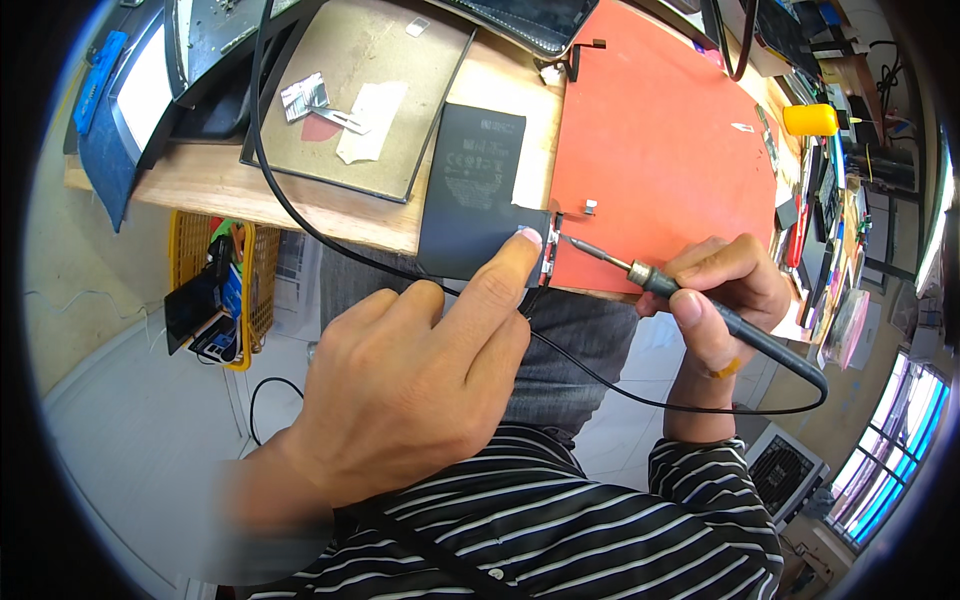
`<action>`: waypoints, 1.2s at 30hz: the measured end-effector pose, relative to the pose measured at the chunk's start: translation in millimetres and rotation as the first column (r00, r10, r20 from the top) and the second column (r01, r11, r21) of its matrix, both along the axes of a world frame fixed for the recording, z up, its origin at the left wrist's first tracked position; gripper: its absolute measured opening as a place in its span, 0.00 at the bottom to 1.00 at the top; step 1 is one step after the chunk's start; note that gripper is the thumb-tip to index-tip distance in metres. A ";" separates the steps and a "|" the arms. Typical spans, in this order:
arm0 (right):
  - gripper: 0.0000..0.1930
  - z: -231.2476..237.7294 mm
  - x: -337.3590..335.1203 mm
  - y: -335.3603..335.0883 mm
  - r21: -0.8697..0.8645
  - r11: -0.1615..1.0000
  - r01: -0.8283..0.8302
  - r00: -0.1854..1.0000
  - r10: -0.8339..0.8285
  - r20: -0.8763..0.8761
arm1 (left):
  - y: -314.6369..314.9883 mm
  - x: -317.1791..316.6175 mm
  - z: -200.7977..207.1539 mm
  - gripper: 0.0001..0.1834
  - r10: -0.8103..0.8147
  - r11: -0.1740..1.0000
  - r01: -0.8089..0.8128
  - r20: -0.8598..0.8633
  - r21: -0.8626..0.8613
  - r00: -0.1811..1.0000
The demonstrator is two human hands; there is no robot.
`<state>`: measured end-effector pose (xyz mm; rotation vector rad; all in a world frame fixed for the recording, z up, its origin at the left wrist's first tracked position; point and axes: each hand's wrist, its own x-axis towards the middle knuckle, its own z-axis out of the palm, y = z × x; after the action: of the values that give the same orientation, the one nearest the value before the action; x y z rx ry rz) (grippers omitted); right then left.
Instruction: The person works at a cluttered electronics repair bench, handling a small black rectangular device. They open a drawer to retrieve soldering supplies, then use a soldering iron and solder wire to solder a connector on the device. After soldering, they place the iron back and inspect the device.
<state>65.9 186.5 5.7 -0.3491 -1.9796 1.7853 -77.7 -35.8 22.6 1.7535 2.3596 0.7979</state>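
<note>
An L-shaped black phone battery (462, 215) lies at the front edge of the bench. My left hand (410, 385) reaches over it, the index fingertip pressing its right end and the other fingers curled; my thumb's grip is partly hidden. Along that end runs a narrow strip with shiny metal contacts (549, 250). My right hand (725, 290) is closed around the dark handle of a soldering iron (655, 283), held like a pen. Its pointed tip slants left to the strip; whether it touches, I cannot tell. A small metal connector piece (590, 207) sits just beyond the tip.
An orange-red mat (660, 140) covers the bench to the right. At left lies a tan plate (290, 60) with tweezers (345, 120) and crumpled foil (304, 96). The iron's black cable (680, 406) loops below my right hand. A yellow bottle (810, 120) lies far right; a yellow basket (262, 290) stands below left.
</note>
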 end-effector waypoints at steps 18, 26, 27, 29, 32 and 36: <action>0.09 -0.1 -1.0 0.3 0.015 1.000 -0.019 1.000 0.019 0.011 | 0.6 0.1 1.9 0.06 0.004 1.000 -0.004 0.021 -0.013 1.000; 0.09 -0.7 -0.3 1.1 0.006 1.000 -0.013 1.000 0.013 0.003 | 0.5 0.2 2.2 0.07 0.011 1.000 -0.010 0.032 -0.011 0.999; 0.09 -0.8 -0.5 1.0 0.002 1.000 -0.011 1.000 0.011 0.004 | 0.5 0.3 2.6 0.07 0.012 1.000 -0.012 0.035 -0.016 0.999; 0.10 -0.6 0.1 2.3 0.015 1.000 -0.014 1.000 0.013 0.018 | 0.5 0.5 3.8 0.07 0.015 1.000 -0.014 0.040 -0.026 0.999; 0.10 -0.3 -0.2 1.3 0.009 1.000 -0.007 1.000 0.007 0.017 | -0.2 1.0 3.1 0.07 0.017 0.999 -0.015 0.039 -0.029 0.999; 0.09 0.9 -0.4 1.7 -0.035 0.999 -0.001 1.000 0.001 -0.009 | -0.3 1.8 2.4 0.07 0.023 1.000 -0.022 0.045 -0.016 0.999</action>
<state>65.4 188.2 6.7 -0.3507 -1.9446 1.8209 -75.9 -36.1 25.0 1.6877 2.3541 0.8119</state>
